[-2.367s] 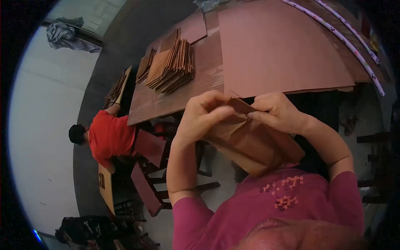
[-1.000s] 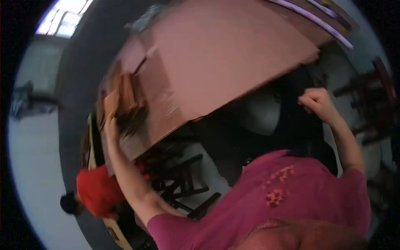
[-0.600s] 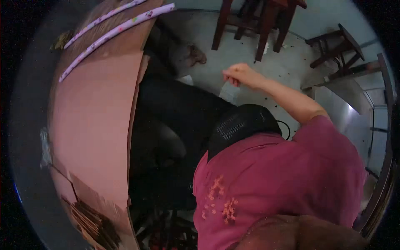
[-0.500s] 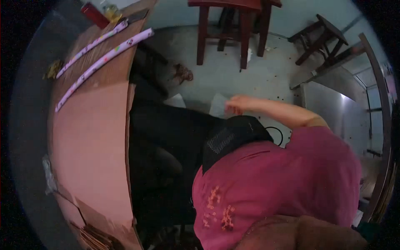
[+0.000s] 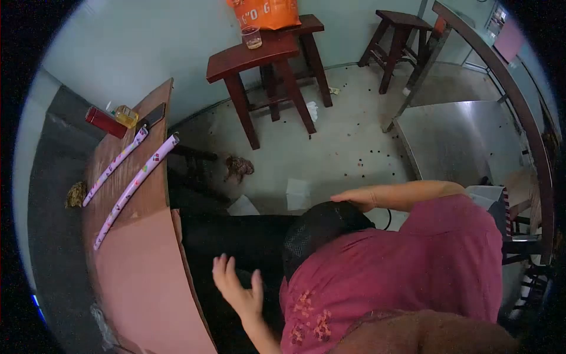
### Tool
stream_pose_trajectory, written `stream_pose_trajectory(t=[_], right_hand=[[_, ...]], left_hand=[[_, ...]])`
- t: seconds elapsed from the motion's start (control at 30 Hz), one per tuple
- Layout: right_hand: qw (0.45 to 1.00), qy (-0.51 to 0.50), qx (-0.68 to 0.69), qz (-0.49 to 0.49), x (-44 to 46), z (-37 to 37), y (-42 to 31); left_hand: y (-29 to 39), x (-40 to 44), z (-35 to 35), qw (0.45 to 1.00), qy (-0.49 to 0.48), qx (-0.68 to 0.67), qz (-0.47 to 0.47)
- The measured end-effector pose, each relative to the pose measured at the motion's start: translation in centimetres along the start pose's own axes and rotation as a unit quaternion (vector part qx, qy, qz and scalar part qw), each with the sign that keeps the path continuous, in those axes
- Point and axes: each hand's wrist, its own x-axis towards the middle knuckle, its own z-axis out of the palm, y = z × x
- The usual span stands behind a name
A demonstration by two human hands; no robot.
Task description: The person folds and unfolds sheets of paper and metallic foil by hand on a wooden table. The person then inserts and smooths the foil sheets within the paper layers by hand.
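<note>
My left hand [image 5: 237, 287] is raised over my dark trousers beside the table edge, its fingers spread and nothing in it. Against the upper side of a black mesh-patterned bag [image 5: 324, 227] at my waist rests my right hand [image 5: 356, 198]. One stretched digit shows there; the other fingers are hidden behind the bag. Nearest my left hand is the pink sheet [image 5: 141, 277] covering part of the wooden table [image 5: 147, 194]. Beyond it lie two long pink printed tubes, a longer tube [image 5: 135, 186] and a shorter tube [image 5: 116, 166].
A red box [image 5: 106, 122], a bottle of yellow liquid [image 5: 126, 116] and a phone [image 5: 152, 116] stand or lie at the table's far end. Dark red stools [image 5: 253, 59] hold an orange bag [image 5: 268, 13] and a clear cup [image 5: 252, 39]. Papers [image 5: 298, 193] and scraps litter the floor.
My left hand has come into view, open. My right hand has drawn back from over the floor to the bag. The view has shifted, showing more of the stools.
</note>
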Motion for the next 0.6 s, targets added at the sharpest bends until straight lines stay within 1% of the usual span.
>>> stream_pose_trajectory(t=[0.03, 0.07, 0.1, 0.13, 0.17, 0.23, 0.3, 0.33, 0.4, 0.43, 0.5, 0.53, 0.6], right_hand=[[1.0, 0.001, 0.002, -0.001, 0.0, 0.2, 0.3], [0.999, 0.031, 0.016, -0.015, 0.0, 0.5, 0.6], [0.997, 0.06, 0.03, -0.03, 0.1, 0.8, 0.6], [0.997, 0.061, 0.032, -0.031, -0.1, 1.3, 0.2], [0.997, 0.067, 0.021, -0.043, -0.5, 1.9, -0.1], [0.996, 0.074, 0.018, -0.054, -1.4, 2.8, -0.7], [0.989, 0.098, 0.0, -0.11, -2.2, 2.9, -0.6], [0.989, 0.101, 0.01, -0.11, -2.2, 2.9, -0.1], [0.973, 0.123, -0.015, -0.193, -2.1, 2.6, 0.8], [0.973, 0.125, -0.007, -0.193, -2.1, 2.2, 1.2], [0.983, 0.09, -0.021, -0.162, -2.3, 1.5, 1.5], [0.983, 0.09, -0.019, -0.161, -2.4, 1.6, 1.6], [0.973, 0.152, -0.038, -0.167, -2.6, 2.2, 1.4]], left_hand=[[2.0, 1.1, 0.6, 0.994, -0.071, -0.067, -0.052], [2.5, 1.7, 2.0, 0.978, -0.12, -0.164, -0.039], [3.7, 2.7, 2.5, 0.978, -0.174, -0.109, 0.021], [4.4, 3.3, 3.3, 0.971, -0.228, -0.049, 0.044], [4.6, 3.8, 3.8, 0.971, -0.23, -0.05, 0.046], [5.2, 4.9, 4.5, 0.963, -0.233, -0.112, 0.073], [6.3, 5.6, 4.6, 0.949, -0.266, -0.14, 0.098], [6.3, 5.5, 5.1, 0.939, -0.28, -0.174, 0.094], [6.4, 5.5, 5.7, 0.919, -0.302, -0.242, 0.075], [6.4, 5.5, 5.9, 0.917, -0.31, -0.241, 0.077], [6.5, 5.5, 6.2, 0.913, -0.31, -0.254, 0.078], [6.7, 5.5, 6.3, 0.912, -0.313, -0.253, 0.077], [7.0, 5.7, 6.1, 0.911, -0.309, -0.265, 0.07]])
